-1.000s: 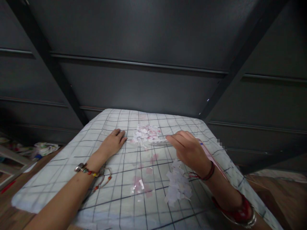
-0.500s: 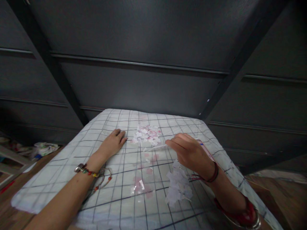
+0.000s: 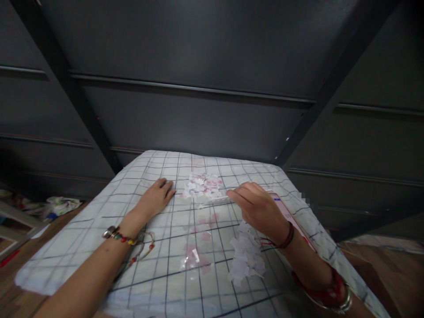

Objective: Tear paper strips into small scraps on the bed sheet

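My left hand (image 3: 158, 196) lies on the checked cloth, fingers stretched out, beside a heap of torn white and pink paper scraps (image 3: 202, 186). Pinched in my right hand (image 3: 256, 205) are slim white tweezers (image 3: 215, 201), their tips pointing left by the heap's near edge. Whether a scrap is between the tips is too small to tell. A second pile of white paper scraps (image 3: 247, 258) sits nearer to me, below my right wrist. Between the piles are clear film with pink patches (image 3: 205, 265) and a small white piece (image 3: 195, 255).
A phone (image 3: 286, 212) with a lit screen lies partly under my right hand and forearm. The white checked cloth (image 3: 159, 274) covers the table. Dark panels (image 3: 198, 119) rise behind it. A white frame (image 3: 16, 238) stands at the left.
My right hand has shifted slightly left and up with the tweezers, uncovering more of the phone. A small white scrap on the middle of the cloth is gone from its place. My left hand stays still.
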A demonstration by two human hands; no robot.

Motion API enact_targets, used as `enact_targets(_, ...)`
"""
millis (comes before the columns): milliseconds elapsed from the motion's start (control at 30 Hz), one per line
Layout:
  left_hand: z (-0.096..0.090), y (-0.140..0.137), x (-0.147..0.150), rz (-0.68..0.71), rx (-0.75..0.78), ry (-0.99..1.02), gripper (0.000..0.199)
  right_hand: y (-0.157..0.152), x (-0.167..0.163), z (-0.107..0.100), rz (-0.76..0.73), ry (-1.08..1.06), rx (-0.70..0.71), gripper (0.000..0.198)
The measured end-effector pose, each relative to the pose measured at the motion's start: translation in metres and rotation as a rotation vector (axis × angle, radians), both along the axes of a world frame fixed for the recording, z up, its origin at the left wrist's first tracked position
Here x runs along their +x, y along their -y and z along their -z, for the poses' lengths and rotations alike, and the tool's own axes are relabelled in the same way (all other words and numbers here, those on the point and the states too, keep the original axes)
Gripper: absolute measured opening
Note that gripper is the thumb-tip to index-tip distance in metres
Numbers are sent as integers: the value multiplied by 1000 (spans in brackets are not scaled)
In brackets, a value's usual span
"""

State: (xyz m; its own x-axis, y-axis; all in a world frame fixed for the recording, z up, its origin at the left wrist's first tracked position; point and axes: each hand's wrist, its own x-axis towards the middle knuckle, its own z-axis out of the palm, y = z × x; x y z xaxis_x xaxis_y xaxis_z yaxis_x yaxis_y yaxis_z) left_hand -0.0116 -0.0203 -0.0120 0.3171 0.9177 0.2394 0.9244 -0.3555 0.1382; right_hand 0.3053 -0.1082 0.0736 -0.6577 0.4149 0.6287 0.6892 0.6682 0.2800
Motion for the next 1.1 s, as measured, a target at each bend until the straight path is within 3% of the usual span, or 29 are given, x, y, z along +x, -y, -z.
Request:
enact_targets(467, 2, -1, 0, 10, 43, 24, 45, -1, 5, -4, 88, 2, 59, 36)
enact_targets(567, 4, -3, 0, 14, 48, 21, 46, 0, 8, -5, 51, -3, 36, 36)
enact_targets(1100, 5, -4, -2, 4, 43, 34, 47, -9, 16, 6, 111, -45, 53, 40)
